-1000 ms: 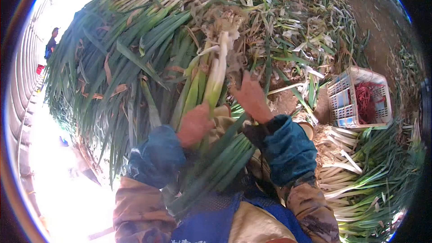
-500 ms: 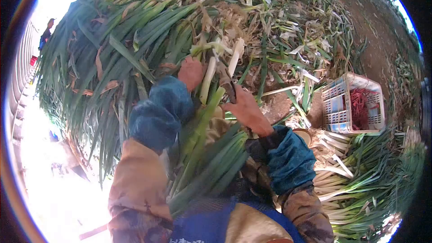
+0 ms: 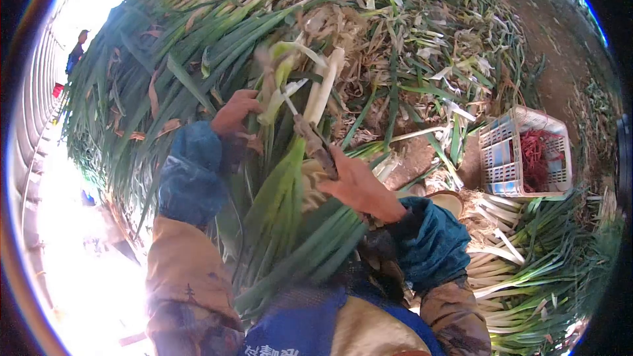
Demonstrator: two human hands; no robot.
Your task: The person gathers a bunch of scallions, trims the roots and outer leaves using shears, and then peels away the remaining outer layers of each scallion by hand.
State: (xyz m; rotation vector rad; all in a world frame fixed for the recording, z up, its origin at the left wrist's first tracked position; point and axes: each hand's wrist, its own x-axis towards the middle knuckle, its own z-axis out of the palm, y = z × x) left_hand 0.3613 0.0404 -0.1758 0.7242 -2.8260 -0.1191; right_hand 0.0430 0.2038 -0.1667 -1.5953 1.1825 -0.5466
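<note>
My right hand [image 3: 362,184] is closed around an air blow gun [image 3: 311,138], its thin metal nozzle pointing up and left at the stalks. Long white green onions [image 3: 326,86] stand roots up in front of me, their green leaves [image 3: 280,201] spreading down over my lap. A loosened, blurred outer leaf [image 3: 275,95] hangs off to their left. Beside that leaf is my left hand [image 3: 237,113], fingers bent and thumb apart. Whether its fingertips touch the leaf is hard to see.
A large heap of green onions [image 3: 145,92] rises at left. Peeled skins and leaves [image 3: 428,39] litter the ground ahead. At right stand a white plastic crate [image 3: 494,155] with red ties [image 3: 535,158] and, below it, a pile of cleaned green onions [image 3: 501,277]. Far left is another person [image 3: 77,51].
My left hand has moved left and down, away from the stalks, and its fingers have loosened. The blow gun has shifted left and down. The loosened leaf has swung left.
</note>
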